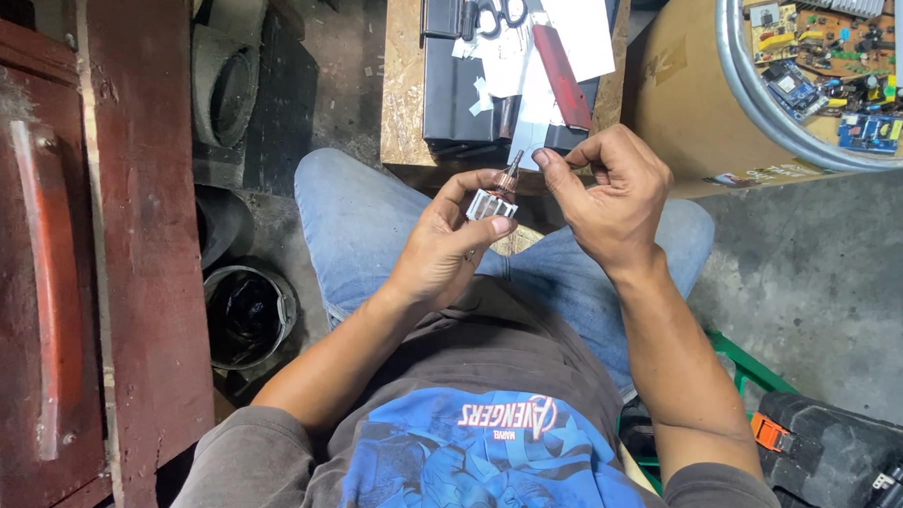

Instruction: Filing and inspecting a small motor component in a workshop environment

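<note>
- Wooden bench (pixel 402 92) stood ahead of the knees, w/ black flat cases (pixel 457 94), scissors (pixel 500 7) and a red-handled knife (pixel 563 73) lying on top; a metal tub of circuit boards (pixel 838 72) sat to the right, well apart from the work.
- Lap in blue jeans (pixel 363 221) served as backdrop; the work was held above it, not resting on anything.
- Left hand (pixel 442 249) cupped the small motor armature (pixel 493 200) from below, fingers curled shut on its laminated steel core, shaft end tipped up and away.
- Right hand (pixel 614 195) came in from the right, thumb and forefinger pressed together at the copper winding end near the shaft; whether a wire was pinched there could not be told, too small.
- Judgement: step went best w/ the left grip firm on the core only, leaving the copper free, and the right fingertips working lightly, since fine winding probably bends or snaps easily.
</note>
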